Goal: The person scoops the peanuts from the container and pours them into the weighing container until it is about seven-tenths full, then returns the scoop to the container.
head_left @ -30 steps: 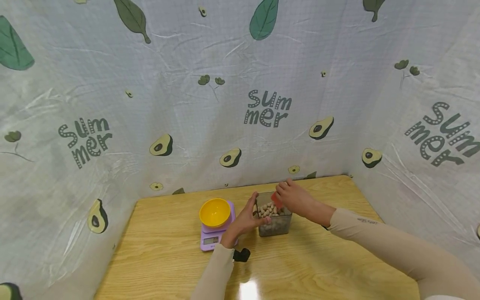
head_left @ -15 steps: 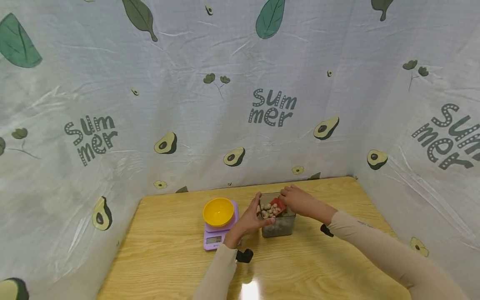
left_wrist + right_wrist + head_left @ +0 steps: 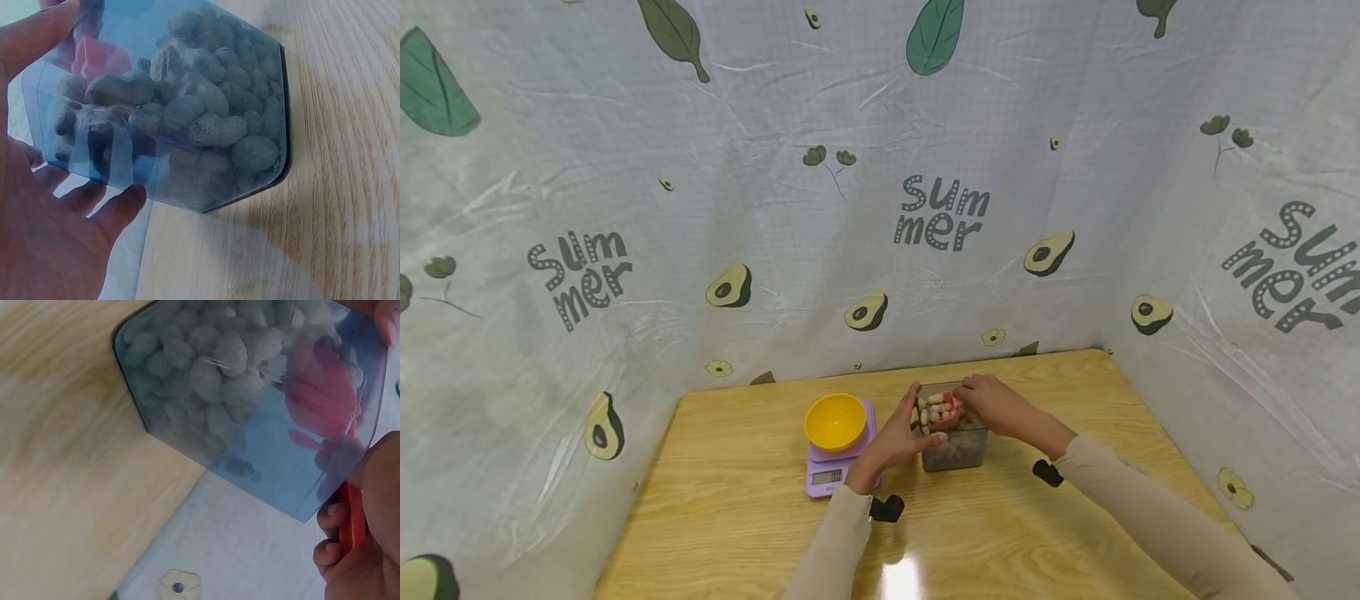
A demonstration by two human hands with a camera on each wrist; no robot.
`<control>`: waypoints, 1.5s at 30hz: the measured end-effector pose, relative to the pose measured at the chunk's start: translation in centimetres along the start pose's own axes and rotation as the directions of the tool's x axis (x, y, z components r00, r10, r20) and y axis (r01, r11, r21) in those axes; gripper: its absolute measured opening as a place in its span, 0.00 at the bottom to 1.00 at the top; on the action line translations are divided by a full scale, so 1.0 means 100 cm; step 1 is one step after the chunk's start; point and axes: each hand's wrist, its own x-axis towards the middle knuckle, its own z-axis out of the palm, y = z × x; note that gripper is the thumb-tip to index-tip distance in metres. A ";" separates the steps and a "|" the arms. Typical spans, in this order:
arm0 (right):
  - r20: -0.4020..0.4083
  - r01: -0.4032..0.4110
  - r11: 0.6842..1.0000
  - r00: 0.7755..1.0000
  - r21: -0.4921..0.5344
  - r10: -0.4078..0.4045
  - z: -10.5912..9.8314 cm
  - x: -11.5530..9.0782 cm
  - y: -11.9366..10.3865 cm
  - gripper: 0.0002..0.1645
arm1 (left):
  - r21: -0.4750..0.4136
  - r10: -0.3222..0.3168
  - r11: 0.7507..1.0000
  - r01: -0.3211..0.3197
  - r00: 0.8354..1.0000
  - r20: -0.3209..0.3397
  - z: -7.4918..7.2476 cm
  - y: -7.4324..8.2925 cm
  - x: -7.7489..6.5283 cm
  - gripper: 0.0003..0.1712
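Observation:
My left hand holds the near-left side of a clear grey plastic container, thumb at its front and fingers round its far-left corner. Whole unshelled peanuts partly fill this container, as the left wrist view shows. Inside it, a red scoop carries several peanuts. The scoop's red handle is gripped by my right hand, which reaches over the container's right rim. Part of the scoop is hidden behind that hand and the container wall.
A yellow bowl sits on a purple kitchen scale with a small display, left of the container. Both stand on a wooden table. Patterned cloth hangs behind the table and along its sides.
The right hand has lowered the scoop into the peanuts and tipped it level, and it now carries peanuts. The left hand has kept its hold on the container.

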 end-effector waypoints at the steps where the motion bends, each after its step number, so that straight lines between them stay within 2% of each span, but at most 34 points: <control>1: -0.006 -0.020 1.000 1.000 0.021 0.020 0.000 -0.001 0.000 0.11 | 0.000 0.000 1.000 0.000 1.000 0.000 0.000 0.000 0.000 0.63; 6: -0.052 -0.095 0.988 0.993 0.118 0.102 0.001 -0.010 -0.001 0.12 | 0.008 -0.004 1.000 0.004 1.000 0.002 -0.002 0.001 0.001 0.65; 15: -0.135 -0.144 0.969 0.976 0.201 0.173 0.003 -0.023 0.000 0.14 | 0.025 -0.018 1.000 0.018 1.000 -0.007 -0.006 0.001 0.002 0.64; 23: -0.212 -0.140 0.969 0.960 0.204 0.183 0.003 -0.032 0.006 0.12 | 0.003 -0.012 1.000 0.012 1.000 -0.003 -0.005 0.002 0.000 0.66; 28: -0.245 -0.123 0.974 0.955 0.192 0.169 -0.005 -0.032 0.010 0.12 | 0.013 0.009 1.000 -0.009 0.999 -0.032 -0.009 0.005 -0.002 0.67; 36: -0.256 -0.105 0.971 0.954 0.213 0.160 -0.022 -0.028 0.009 0.12 | 0.014 0.058 0.998 -0.057 0.994 -0.095 -0.029 0.015 -0.012 0.66; 45: -0.240 -0.113 0.961 0.955 0.253 0.176 -0.038 -0.013 -0.002 0.13 | 0.032 0.065 0.998 -0.060 0.976 -0.206 -0.061 0.020 -0.038 0.59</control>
